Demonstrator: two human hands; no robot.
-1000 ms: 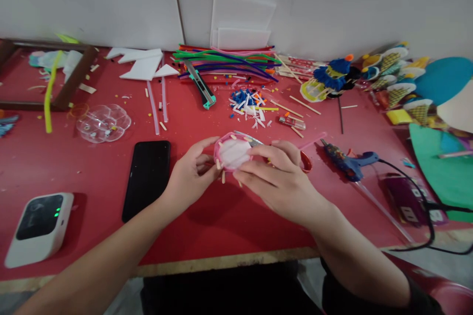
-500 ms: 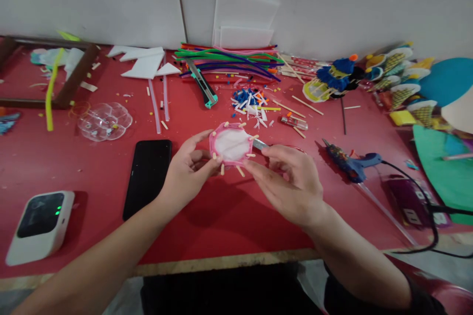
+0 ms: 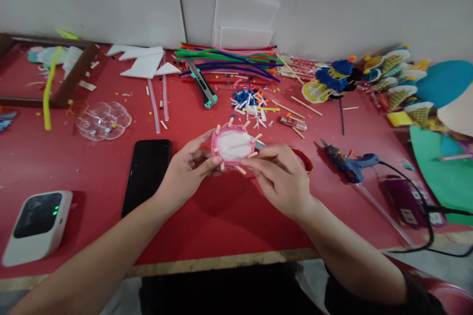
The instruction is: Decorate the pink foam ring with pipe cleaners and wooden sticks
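Note:
A small pink ringed piece with a white middle and several short wooden sticks around its rim, like a little basket (image 3: 233, 145), is held above the table in front of me. My left hand (image 3: 192, 160) grips its left side, thumb on the near rim and fingers behind. On the right, my right hand (image 3: 283, 170) pinches the near right edge by one of the sticks. Behind the right fingers shows a grey metal piece (image 3: 258, 143), partly hidden; I cannot tell whether it is held. A red tape roll (image 3: 303, 158) lies just beyond that hand.
A black phone (image 3: 147, 177) lies left of my hands, and a white device (image 3: 39, 226) farther left. A blue glue gun (image 3: 349, 161) with its cord is at right. Behind are a green box cutter (image 3: 202, 87), pipe cleaners (image 3: 229, 61) and cut scraps (image 3: 253, 106).
The basket-like piece has turned slightly and shifted a little right. My right hand has drawn slightly left with its fingers more bent, uncovering more of the red roll.

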